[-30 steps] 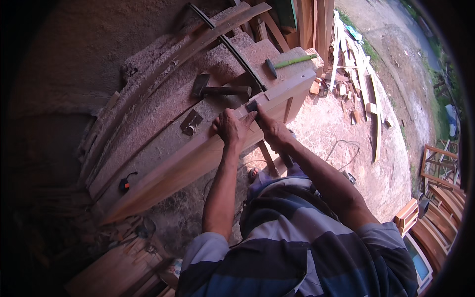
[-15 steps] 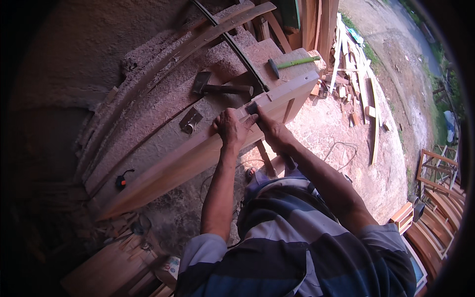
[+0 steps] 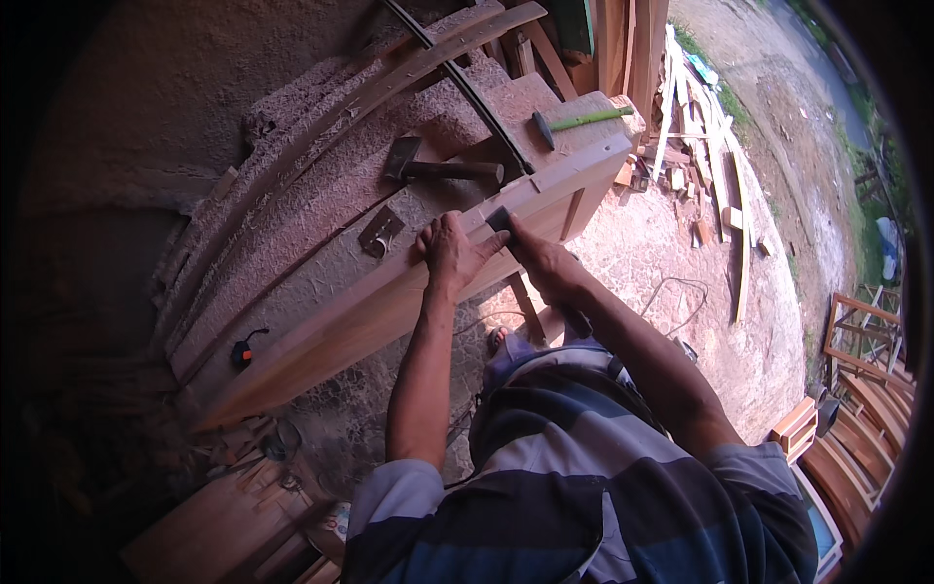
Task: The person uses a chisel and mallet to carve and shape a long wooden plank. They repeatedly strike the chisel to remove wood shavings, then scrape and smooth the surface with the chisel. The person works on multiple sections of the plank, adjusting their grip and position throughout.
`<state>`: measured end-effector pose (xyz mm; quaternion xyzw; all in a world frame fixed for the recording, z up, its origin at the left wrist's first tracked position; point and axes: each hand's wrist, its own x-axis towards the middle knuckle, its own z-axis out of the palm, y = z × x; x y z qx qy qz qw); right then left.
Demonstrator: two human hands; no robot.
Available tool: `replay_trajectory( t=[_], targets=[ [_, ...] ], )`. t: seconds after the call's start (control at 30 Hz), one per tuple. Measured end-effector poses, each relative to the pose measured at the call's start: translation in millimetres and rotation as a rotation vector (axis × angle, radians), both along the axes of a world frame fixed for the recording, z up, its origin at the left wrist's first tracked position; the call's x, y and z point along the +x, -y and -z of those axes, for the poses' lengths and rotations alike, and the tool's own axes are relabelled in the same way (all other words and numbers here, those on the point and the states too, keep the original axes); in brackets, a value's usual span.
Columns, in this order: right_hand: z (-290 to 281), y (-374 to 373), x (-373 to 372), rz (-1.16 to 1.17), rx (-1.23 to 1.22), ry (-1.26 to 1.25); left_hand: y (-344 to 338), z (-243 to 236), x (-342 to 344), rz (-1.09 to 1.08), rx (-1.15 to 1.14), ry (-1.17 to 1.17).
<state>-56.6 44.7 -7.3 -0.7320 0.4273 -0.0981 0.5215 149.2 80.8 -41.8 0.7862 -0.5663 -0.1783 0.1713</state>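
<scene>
One long wooden panel (image 3: 341, 336) runs lower left to upper right; on its edge I see the right hand (image 3: 545, 263) gripping a dark block (image 3: 498, 218), the left hand (image 3: 451, 253) just left, its grip unclear.

The right hand (image 3: 547, 268) and dark block (image 3: 499, 218) have shifted slightly away from the black bar (image 3: 474, 95).

Dusty bench (image 3: 302, 290), shavings strewn about. Far right, green-handled hammer (image 3: 589, 119); mid-bench, second hammer (image 3: 443, 169); left of that, metal piece (image 3: 381, 232); near left, tape measure (image 3: 241, 354).
</scene>
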Motion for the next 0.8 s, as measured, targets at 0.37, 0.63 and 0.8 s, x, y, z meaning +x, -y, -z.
replay_trajectory(
  t=[0.37,0.63,0.8],
  targets=[
    [1.6,-5.8,4.7,0.045,-0.051,0.006,-1.1,8.1,-4.4,-0.037,-0.106,0.062],
    [-2.9,3.5,18.3,0.025,0.068,-0.094,5.1,14.2,-1.9,-0.069,-0.141,0.027],
    [-1.3,3.4,10.8,0.009,-0.055,0.006,1.1,7.0,-1.7,-0.031,-0.104,0.032]
  ],
)
